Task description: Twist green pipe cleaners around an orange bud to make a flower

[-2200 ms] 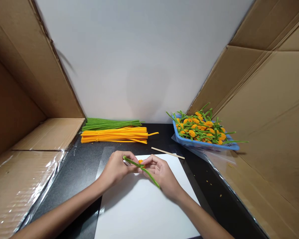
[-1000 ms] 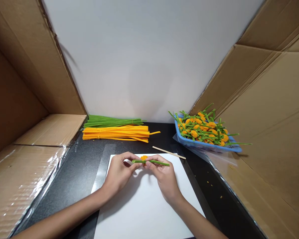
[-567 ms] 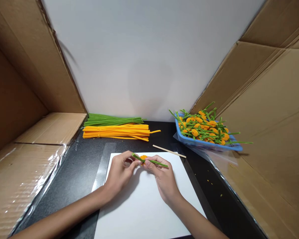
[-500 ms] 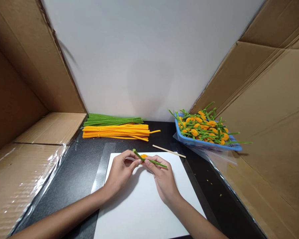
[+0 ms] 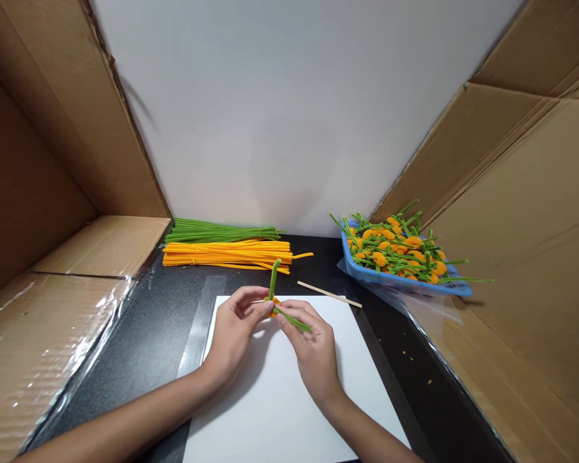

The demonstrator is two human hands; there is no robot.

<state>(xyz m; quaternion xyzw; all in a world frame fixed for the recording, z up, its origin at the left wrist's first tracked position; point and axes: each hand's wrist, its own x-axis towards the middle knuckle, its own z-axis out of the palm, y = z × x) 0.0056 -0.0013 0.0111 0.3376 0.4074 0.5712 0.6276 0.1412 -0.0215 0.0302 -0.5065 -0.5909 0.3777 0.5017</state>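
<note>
Over the top of a white sheet, both my hands hold a small pipe-cleaner flower with an orange head. My left hand is closed, thumb and fingers pinching the flower head from the left. My right hand is closed on it from the right, thumb near the head. One green pipe-cleaner end stands up above the head. Another green length slants down to the right across my right fingers. My fingers hide part of the orange head.
Bundles of green pipe cleaners and orange pipe cleaners lie at the back left. A thin wooden stick rests by the sheet's top right. At the right, a blue basket holds several finished flowers. Cardboard walls flank the black table.
The flower has turned in my fingers: the green end that leaned left now points nearly straight up, and the right-hand green length slants more steeply downward.
</note>
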